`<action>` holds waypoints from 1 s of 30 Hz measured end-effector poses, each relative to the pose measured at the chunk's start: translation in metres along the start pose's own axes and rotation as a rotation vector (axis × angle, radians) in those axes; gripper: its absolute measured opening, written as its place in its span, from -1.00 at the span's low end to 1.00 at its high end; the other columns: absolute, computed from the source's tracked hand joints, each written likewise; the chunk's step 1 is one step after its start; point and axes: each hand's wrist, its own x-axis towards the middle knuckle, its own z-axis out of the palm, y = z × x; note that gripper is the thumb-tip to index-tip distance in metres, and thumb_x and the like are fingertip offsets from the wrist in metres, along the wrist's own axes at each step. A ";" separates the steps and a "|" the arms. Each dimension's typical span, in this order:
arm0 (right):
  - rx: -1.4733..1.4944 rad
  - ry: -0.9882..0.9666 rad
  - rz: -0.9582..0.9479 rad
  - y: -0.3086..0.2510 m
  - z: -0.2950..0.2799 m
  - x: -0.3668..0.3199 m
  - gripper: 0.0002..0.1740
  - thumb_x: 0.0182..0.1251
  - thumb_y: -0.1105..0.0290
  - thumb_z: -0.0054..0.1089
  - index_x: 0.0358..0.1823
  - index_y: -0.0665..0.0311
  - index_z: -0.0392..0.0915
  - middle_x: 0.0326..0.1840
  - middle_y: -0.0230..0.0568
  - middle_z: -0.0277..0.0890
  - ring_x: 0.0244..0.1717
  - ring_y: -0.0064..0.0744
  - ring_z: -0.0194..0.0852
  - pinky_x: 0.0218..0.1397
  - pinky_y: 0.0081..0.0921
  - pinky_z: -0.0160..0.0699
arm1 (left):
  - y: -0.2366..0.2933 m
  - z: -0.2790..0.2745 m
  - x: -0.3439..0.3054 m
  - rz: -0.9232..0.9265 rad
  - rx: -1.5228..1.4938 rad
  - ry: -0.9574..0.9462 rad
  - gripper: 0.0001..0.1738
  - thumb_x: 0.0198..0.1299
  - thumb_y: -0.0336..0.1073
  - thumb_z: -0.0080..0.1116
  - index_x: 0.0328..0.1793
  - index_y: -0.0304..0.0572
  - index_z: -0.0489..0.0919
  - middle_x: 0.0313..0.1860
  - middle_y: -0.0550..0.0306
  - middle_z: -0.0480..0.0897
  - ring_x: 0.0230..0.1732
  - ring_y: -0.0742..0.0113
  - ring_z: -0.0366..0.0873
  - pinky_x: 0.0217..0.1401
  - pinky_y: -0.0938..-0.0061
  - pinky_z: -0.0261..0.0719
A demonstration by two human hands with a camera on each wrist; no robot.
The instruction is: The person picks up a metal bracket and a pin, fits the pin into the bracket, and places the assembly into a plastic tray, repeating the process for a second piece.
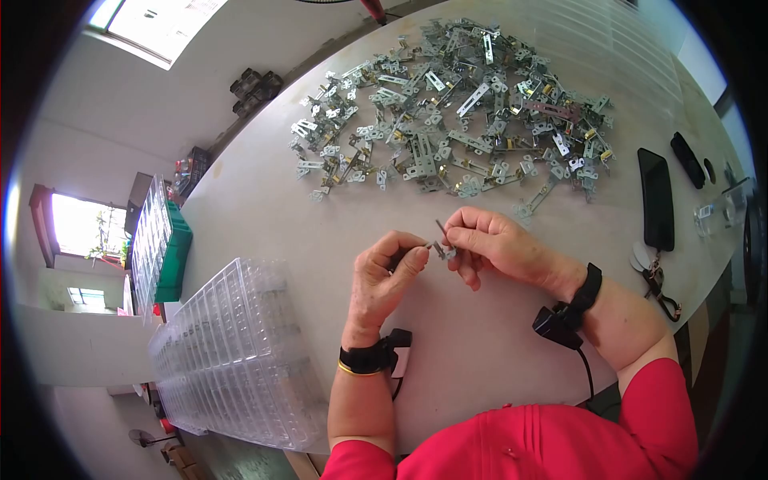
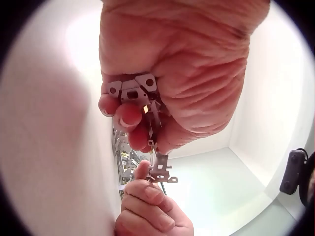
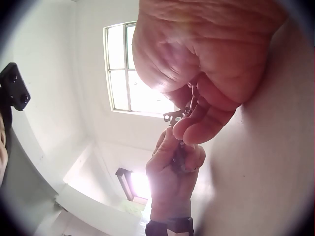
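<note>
My left hand (image 1: pixel 378 278) grips a small silvery metal bracket (image 2: pixel 132 89) with round holes and a brass-coloured bit, its plate showing under the palm in the left wrist view. My right hand (image 1: pixel 502 242) pinches a second metal bracket (image 2: pixel 162 168), with notched edges and holed tabs, between thumb and fingers. Over the near middle of the table both hands meet, fingertips close, and the two brackets overlap in the left wrist view. In the head view, a thin metal end (image 1: pixel 441 227) sticks up by the right thumb. Fingers hide much of both pieces.
A wide heap of similar metal brackets (image 1: pixel 422 156) covers the far part of the table (image 1: pixel 264 216). Stacked clear plastic trays (image 1: pixel 232 352) stand at left, near a green crate (image 1: pixel 172 254). At right lie a black phone (image 1: pixel 656 200), keys (image 1: pixel 652 264) and a clear cup (image 1: pixel 720 212).
</note>
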 end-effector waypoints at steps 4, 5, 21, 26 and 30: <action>-0.130 0.026 -0.019 -0.004 0.007 -0.004 -0.80 0.61 0.27 -0.03 -0.07 0.27 0.41 -0.21 -0.20 0.59 -0.47 -0.52 0.61 -0.35 -0.57 0.60 | 0.001 -0.004 -0.001 -0.007 0.011 -0.115 -0.81 0.32 -0.28 0.30 -0.16 -0.28 0.65 -0.44 0.37 0.56 -0.37 0.62 0.42 -0.30 0.67 0.39; -0.073 0.052 -0.055 -0.002 0.008 -0.005 -0.79 0.60 0.26 -0.03 -0.10 0.27 0.41 -0.21 -0.20 0.59 -0.45 -0.51 0.62 -0.32 -0.55 0.64 | 0.001 -0.004 -0.001 -0.004 0.001 -0.149 -0.81 0.33 -0.27 0.30 -0.16 -0.27 0.65 -0.45 0.37 0.56 -0.39 0.63 0.42 -0.33 0.68 0.38; -0.808 0.160 -0.639 0.011 0.020 -0.006 -0.95 0.45 0.52 0.17 -0.13 0.27 0.51 0.05 -0.24 0.51 0.07 -0.53 0.49 0.06 -0.52 0.50 | 0.004 0.000 0.002 -0.180 -0.239 0.026 -0.69 0.46 -0.15 0.11 0.02 -0.27 0.63 -0.42 0.17 0.64 -0.49 0.54 0.50 -0.48 0.67 0.37; -0.315 0.277 -0.388 0.012 0.020 -0.004 -0.89 0.51 0.42 0.14 -0.11 0.32 0.48 -0.10 -0.28 0.54 -0.15 -0.51 0.58 -0.02 -0.54 0.61 | -0.009 -0.005 0.006 -0.075 -0.550 -0.122 -0.42 0.55 0.04 -0.17 0.36 -0.34 0.45 -0.22 -0.08 0.70 -0.37 0.33 0.62 -0.29 0.53 0.52; -0.147 0.265 -0.250 0.007 0.016 -0.004 -0.82 0.56 0.34 0.08 -0.08 0.34 0.47 -0.14 -0.27 0.56 -0.13 -0.47 0.63 0.03 -0.50 0.66 | -0.012 -0.001 0.007 0.113 -0.687 -0.189 -0.34 0.55 0.08 -0.20 0.47 -0.38 0.29 -0.07 -0.18 0.68 -0.26 0.24 0.64 -0.10 0.41 0.56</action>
